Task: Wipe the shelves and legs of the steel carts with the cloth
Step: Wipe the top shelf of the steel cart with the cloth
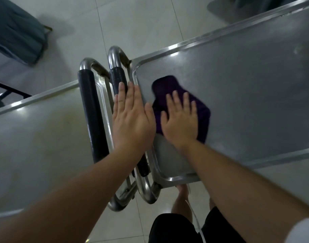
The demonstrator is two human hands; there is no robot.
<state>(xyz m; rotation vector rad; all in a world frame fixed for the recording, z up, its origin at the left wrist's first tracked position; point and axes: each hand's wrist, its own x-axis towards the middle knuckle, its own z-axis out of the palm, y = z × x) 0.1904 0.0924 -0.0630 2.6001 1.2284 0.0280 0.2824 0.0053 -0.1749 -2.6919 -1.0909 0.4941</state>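
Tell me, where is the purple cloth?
In the head view, the purple cloth lies flat on the right cart's top shelf, under the right hand, near the handle end.

A dark purple cloth (181,95) lies near the corner of the grey steel shelf (246,88). Black handles (90,111), pale tiled floor (132,23), black shorts (169,228).

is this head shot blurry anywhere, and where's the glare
Head view: the purple cloth and the right hand on it are smeared by motion; the left hand is sharper. Bright glints sit on the right cart's shelf rim. Wide-angle bending curves the cart edges.
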